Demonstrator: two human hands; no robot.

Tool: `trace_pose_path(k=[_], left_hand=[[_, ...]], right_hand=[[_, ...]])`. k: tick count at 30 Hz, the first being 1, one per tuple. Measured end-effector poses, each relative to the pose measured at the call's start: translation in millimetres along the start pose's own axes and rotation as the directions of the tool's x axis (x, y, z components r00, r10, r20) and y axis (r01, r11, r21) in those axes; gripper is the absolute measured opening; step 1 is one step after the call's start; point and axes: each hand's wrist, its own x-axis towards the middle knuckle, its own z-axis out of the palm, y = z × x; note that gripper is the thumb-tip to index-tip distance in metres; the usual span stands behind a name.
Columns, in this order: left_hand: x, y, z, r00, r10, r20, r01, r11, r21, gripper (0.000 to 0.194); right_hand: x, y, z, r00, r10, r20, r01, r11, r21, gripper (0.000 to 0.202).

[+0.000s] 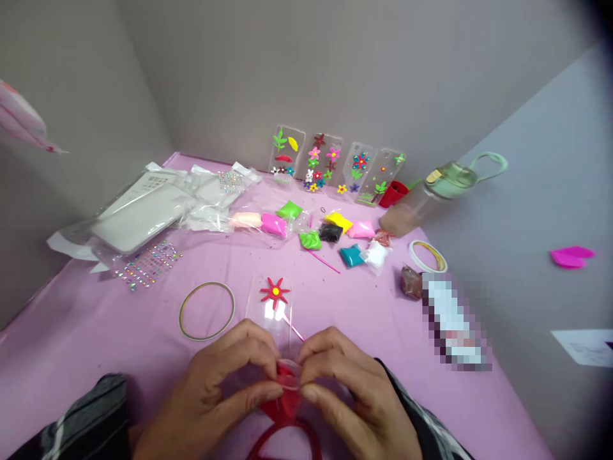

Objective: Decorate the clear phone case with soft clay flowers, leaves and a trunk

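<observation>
Between my hands is a small clear plastic bag [286,399] with something red in it, probably modelling clay. My left hand [230,374] pinches one side of the bag's top edge with thumb and fingers. The opposite side is pinched by my right hand [352,377]. Just below the bag, a red ring [283,427], perhaps a tape roll, lies partly cut off by the frame. Right ahead of my hands lies a clear phone case [253,306] bearing a red flower [275,292] with a yellow centre. A thin pink stick [294,328] rests by the case.
Decorated clear phone cases [325,166] lean against the back wall. Coloured clay packets [330,232] are scattered mid-table. A bottle [424,195] and a tape roll [428,257] stand at right. Packaged cases [141,217], a gem sheet [148,263] and a thin ring [207,283] are at left.
</observation>
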Motion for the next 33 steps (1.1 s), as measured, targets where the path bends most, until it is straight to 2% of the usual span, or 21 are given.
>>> trace_pose_path(k=[3,6,8,10,13,15,18,20,23,24,28,31,33], left_hand=[[-1.9,-3.1,4.8,0.997,-0.079,-0.006,0.079,0.997,-0.004,0.011],[-2.3,-5.1,10.3,0.976,-0.211,-0.052,0.201,0.968,-0.151,0.011],[-1.2,-6.1,13.1,0.964,-0.264,-0.04,0.244,0.932,-0.268,0.023],[0.2,-7.6,14.8,0.963,-0.269,0.027,0.262,0.906,-0.332,0.039],[1.6,-9.3,16.2,0.959,-0.239,0.152,0.275,0.913,-0.3,0.036],[2.5,-8.3,16.8,0.954,-0.253,0.163,0.287,0.928,-0.238,0.032],[4.4,-3.5,18.1,0.938,-0.311,0.154,0.331,0.935,-0.127,0.036],[5.4,-0.3,19.8,0.92,-0.342,0.194,0.353,0.935,-0.024,0.025],[4.1,1.0,24.1,0.922,-0.321,0.215,0.312,0.947,0.078,0.006],[2.8,0.6,25.6,0.929,-0.301,0.213,0.292,0.954,0.074,0.005],[-3.0,-3.1,29.4,0.948,-0.224,0.225,0.245,0.967,-0.066,0.025],[-3.8,-6.1,29.2,0.954,-0.238,0.183,0.265,0.955,-0.137,0.036],[-2.7,-7.1,28.5,0.95,-0.269,0.156,0.291,0.947,-0.138,0.034]], right_hand=[[-0.1,1.0,5.5,1.0,0.002,0.006,-0.002,1.0,0.0,0.006],[-0.3,1.8,12.3,0.998,-0.002,-0.065,0.004,0.999,0.038,0.012],[-0.6,2.0,14.9,0.991,0.007,-0.135,0.003,0.998,0.07,0.013],[-0.9,2.4,15.5,0.984,0.014,-0.176,0.001,0.996,0.088,0.013],[-1.8,4.0,15.1,0.988,0.023,-0.151,-0.011,0.997,0.082,0.011],[-2.4,5.6,15.8,0.994,0.023,-0.106,-0.018,0.999,0.05,0.006],[-3.2,6.6,18.5,0.998,0.026,-0.056,-0.027,0.999,-0.02,0.013],[-3.5,5.4,20.5,0.999,0.038,-0.032,-0.04,0.998,-0.05,0.012],[-3.9,1.8,22.1,0.996,0.061,-0.066,-0.061,0.998,-0.002,0.016],[-3.9,0.8,22.1,0.993,0.074,-0.096,-0.07,0.997,0.044,0.017],[-2.7,-0.8,19.3,0.963,0.185,-0.196,-0.136,0.961,0.24,0.021],[-0.7,-0.2,16.1,0.948,0.243,-0.205,-0.188,0.949,0.252,0.021],[-0.3,0.4,15.1,0.954,0.228,-0.194,-0.183,0.958,0.222,0.021]])
